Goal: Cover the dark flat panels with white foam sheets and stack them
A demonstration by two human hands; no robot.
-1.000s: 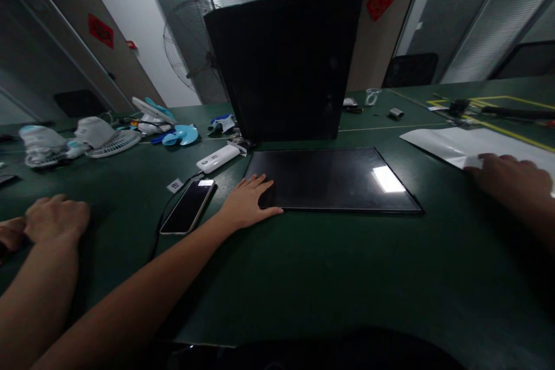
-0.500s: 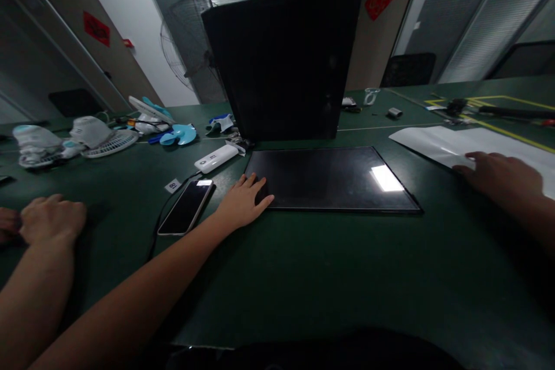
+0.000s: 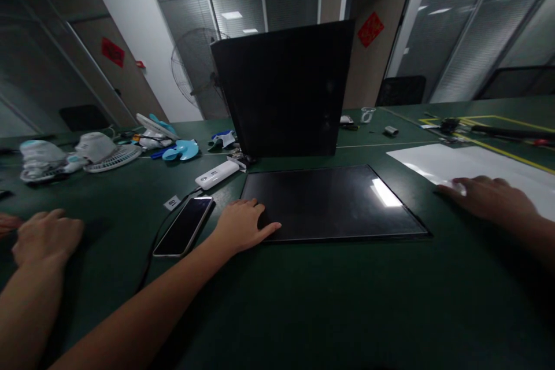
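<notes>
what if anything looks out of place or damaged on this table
The light-blue fan blades look odd: they lie loose near white fan parts on the left, as if taken apart. The dark panel by the person's left hand lies flat, with no visible crack.

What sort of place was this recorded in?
Probably an office or meeting room: there are glass partitions, a dark chair and a broad green table with various items spread on it.

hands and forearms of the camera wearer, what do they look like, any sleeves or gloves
The left hand and right hand are ungloved, with slender fingers. The left forearm shows no sleeve, watch or bracelet; nor does the visible part of the right forearm. Finer details are too dim to tell.
</notes>
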